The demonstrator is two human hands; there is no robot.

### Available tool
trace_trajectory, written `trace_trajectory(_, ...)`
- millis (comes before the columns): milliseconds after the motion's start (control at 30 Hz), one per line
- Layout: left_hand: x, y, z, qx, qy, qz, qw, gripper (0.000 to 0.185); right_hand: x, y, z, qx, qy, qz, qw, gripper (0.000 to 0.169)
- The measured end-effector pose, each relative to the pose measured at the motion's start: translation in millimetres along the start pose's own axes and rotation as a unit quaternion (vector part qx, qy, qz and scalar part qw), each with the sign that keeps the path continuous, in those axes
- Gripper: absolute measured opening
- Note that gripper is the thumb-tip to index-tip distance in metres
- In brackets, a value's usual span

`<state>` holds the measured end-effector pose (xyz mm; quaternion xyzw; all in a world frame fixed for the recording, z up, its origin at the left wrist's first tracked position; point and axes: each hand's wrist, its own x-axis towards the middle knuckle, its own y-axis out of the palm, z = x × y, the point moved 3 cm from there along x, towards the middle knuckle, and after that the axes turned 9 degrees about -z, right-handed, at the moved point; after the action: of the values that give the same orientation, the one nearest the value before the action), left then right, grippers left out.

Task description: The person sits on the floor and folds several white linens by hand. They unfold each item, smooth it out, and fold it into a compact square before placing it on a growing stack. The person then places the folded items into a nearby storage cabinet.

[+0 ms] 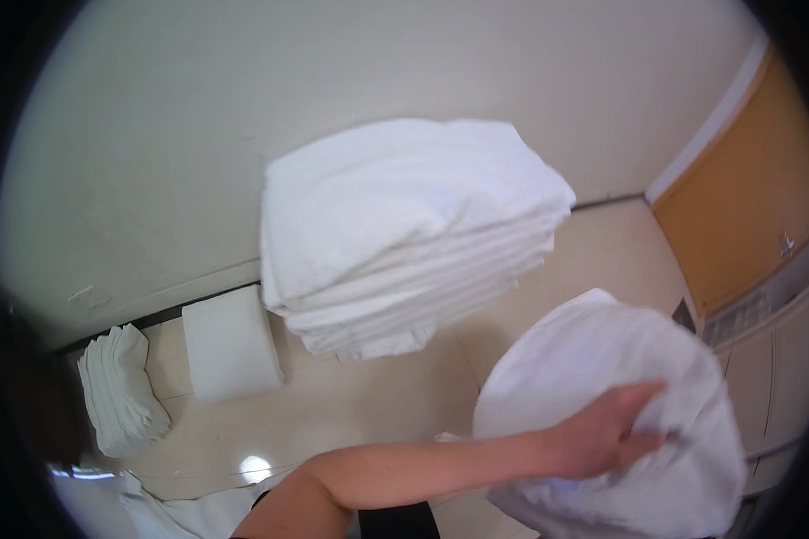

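Note:
My left hand (603,431) reaches across from the lower left and lies over a bundle of white cloth (566,364) at the lower right. Its thumb and fingers look spread, but blur hides whether they pinch the cloth. My right hand is out of view. Before me, against the wall, rises a tall stack of folded white towels (404,202), with a rumpled top and uneven layered edges.
Left of the stack, a folded white cloth pile (231,343) and a smaller, leaning pile of folded cloths (118,391) rest on the tiled floor (350,397). More white cloth (202,515) lies at the lower left. An orange-brown door (741,188) and pale cabinets (775,377) stand at right.

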<state>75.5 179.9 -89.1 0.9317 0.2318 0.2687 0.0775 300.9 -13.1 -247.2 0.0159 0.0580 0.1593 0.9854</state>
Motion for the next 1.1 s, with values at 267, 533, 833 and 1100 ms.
trace_trajectory(267, 21, -200, -124, -0.307, -0.016, -0.329, 0.893, 0.035, -25, 260, 245, -0.222, -0.370, 0.173, 0.885, 0.045)
trace_trajectory(533, -118, -322, -95, 0.057, -0.107, -0.605, 0.787, 0.058, -110, 506, 112, -0.469, -0.572, 0.165, 0.652, 0.056)
trace_trajectory(833, -241, -338, -10, 0.353, -0.005, -0.590, 0.726, 0.058, -93, 450, 97, -0.160, -0.596, 0.255, 0.744, 0.045)
trace_trajectory(1100, -616, -245, 145, 0.326, -0.751, -0.431, 0.379, 0.103, -145, 204, -260, -0.468, -0.240, 0.368, 0.767, 0.048)
